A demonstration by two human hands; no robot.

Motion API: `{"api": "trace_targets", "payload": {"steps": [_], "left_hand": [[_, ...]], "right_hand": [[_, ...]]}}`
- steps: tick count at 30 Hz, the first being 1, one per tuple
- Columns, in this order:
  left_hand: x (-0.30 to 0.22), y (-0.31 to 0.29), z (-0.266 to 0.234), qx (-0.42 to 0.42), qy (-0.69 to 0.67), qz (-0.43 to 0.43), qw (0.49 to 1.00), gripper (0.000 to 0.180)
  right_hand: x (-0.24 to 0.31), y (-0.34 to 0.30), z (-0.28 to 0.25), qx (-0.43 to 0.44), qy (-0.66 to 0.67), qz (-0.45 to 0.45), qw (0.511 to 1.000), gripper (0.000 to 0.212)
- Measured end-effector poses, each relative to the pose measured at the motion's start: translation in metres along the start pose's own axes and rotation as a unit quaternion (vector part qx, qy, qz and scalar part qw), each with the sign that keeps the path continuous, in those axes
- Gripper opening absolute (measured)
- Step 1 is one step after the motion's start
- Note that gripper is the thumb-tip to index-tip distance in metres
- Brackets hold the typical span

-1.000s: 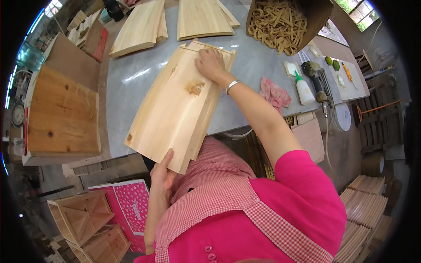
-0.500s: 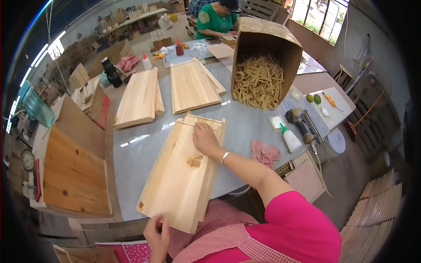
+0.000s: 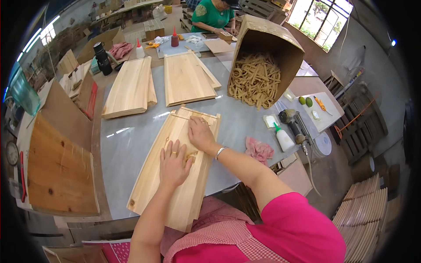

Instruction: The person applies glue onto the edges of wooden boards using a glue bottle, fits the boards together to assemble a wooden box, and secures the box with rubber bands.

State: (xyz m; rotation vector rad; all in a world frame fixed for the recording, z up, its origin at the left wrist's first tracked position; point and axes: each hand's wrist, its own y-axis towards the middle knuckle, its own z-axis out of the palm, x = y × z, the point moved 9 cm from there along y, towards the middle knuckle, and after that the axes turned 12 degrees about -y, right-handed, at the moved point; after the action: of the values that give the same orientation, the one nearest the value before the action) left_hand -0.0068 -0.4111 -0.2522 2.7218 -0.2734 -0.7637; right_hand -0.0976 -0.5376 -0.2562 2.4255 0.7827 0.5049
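In front of me a pale wooden board (image 3: 160, 188) with a few knots lies slanted over the table's near edge, apparently on top of another board. Thin grooves or strips run near its far end. My left hand (image 3: 174, 168) rests flat on the middle of it, fingers stretched out. Just beyond and to the right, my right hand (image 3: 201, 133) lies on the same board close to its far end. Its fingers are lightly bent onto the wood, and nothing shows in its grasp.
Two stacks of boards, left (image 3: 129, 85) and middle (image 3: 186, 79), lie farther back. A tipped cardboard box (image 3: 287, 57) holds tan strips. To the right are a pink cloth (image 3: 259, 150), a glue bottle (image 3: 284, 138) and a nail gun (image 3: 298, 125). A person (image 3: 212, 17) works opposite.
My left hand has risen from the board's near end and come down flat on its middle. My right hand stays near the far end. The whole view has shifted slightly.
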Motion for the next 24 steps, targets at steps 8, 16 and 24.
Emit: {"api": "trace_targets", "payload": {"steps": [8, 16, 24], "left_hand": [[0.011, -0.002, -0.007, -0.012, -0.008, -0.02, 1.0, 0.055], [0.01, -0.005, -0.004, -0.019, -0.015, -0.028, 0.999, 0.051], [0.01, 0.004, -0.002, -0.011, -0.012, -0.031, 0.999, 0.049]], "right_hand": [[0.007, 0.007, 0.008, -0.017, 0.003, -0.011, 1.0, 0.027], [0.008, 0.002, 0.006, -0.001, -0.027, -0.013, 1.0, 0.029], [0.0, 0.007, 0.006, 0.009, -0.012, -0.003, 1.0, 0.029]]}}
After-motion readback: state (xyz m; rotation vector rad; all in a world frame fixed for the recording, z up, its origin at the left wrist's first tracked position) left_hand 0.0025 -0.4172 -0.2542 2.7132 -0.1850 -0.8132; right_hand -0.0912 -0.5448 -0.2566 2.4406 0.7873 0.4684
